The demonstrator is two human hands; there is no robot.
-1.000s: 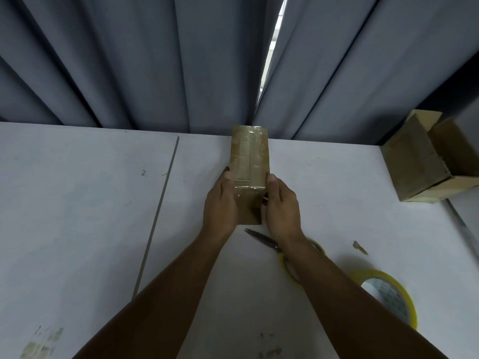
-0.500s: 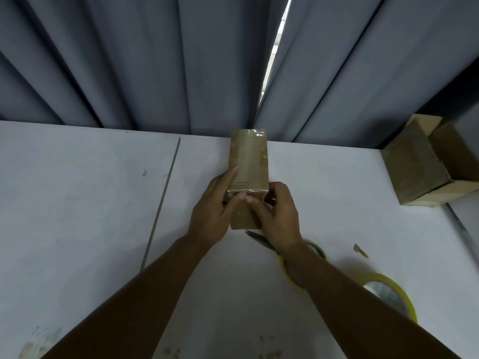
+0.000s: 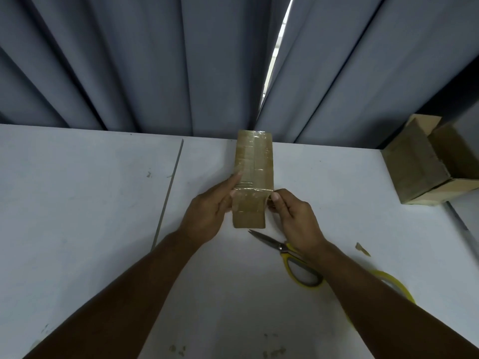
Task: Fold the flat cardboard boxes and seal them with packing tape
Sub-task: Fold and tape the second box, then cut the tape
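A small taped cardboard box lies lengthwise on the white table, its top covered with shiny clear tape. My left hand presses straight fingers against the box's near left side, the thumb on the tape at the front edge. My right hand is curled, its fingers pinching the box's near right corner where the tape folds down. Behind my right wrist lie yellow-handled scissors. A roll of packing tape with a yellow rim is partly hidden by my right forearm.
An open-topped cardboard box stands at the table's right edge. A scrap of cardboard lies right of the scissors. Grey curtains hang just behind the table. A seam runs through the tabletop left of my hands.
Both hands moved off the front face of the box, where they met half a second ago, out to its near left and right corners. The box stays in place.
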